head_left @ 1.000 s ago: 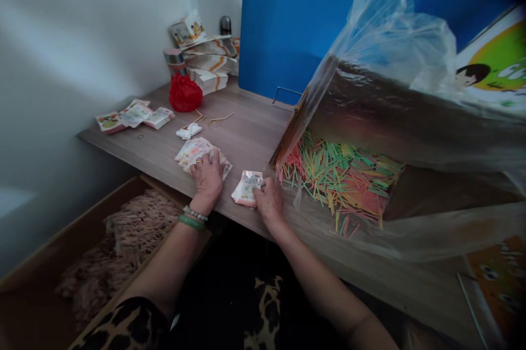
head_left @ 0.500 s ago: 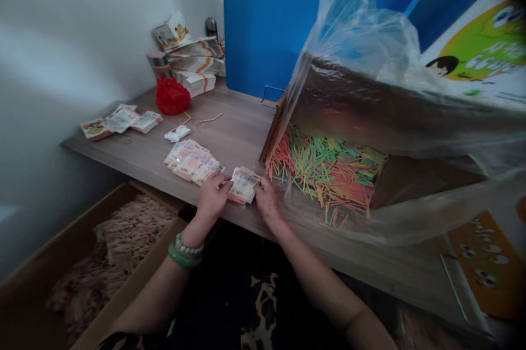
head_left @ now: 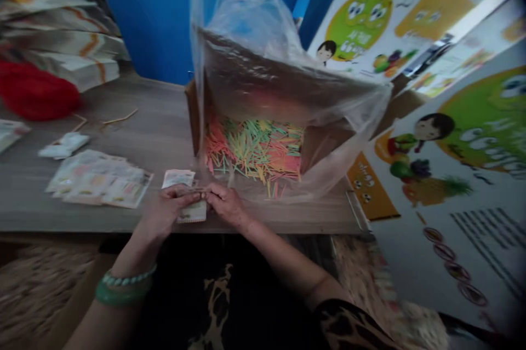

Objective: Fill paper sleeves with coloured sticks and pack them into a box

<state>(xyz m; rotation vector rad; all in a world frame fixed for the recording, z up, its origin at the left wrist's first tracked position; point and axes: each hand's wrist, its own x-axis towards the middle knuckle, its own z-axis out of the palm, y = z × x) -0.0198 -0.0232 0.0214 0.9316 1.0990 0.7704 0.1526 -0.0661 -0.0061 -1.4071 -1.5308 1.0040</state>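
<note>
My left hand [head_left: 166, 208] and my right hand [head_left: 226, 205] meet over a small stack of printed packets [head_left: 193, 212] near the table's front edge. Both hands are closed, fingertips pinching what looks like one small printed packet [head_left: 199, 191], seen nearly edge-on and slightly blurred. Left of them, a fanned row of similar packets [head_left: 98, 180] lies on the table. Beyond my right hand stands an open cardboard box lined with a clear plastic bag [head_left: 255, 54], holding many short thin coloured sticks [head_left: 258, 147] in red, green and yellow.
A white crumpled wrapper [head_left: 64, 145] and bent thin sticks [head_left: 120, 116] lie farther back. A red bag [head_left: 36, 90] and stacked white cartons [head_left: 78, 65] stand at the left. Printed cartoon panels [head_left: 464, 175] rise on the right. Below left is a box of pale pieces [head_left: 41, 284].
The view has swung right and closer to the table. My hands have gone from opposite sides of the packet stack to fingertips together above it.
</note>
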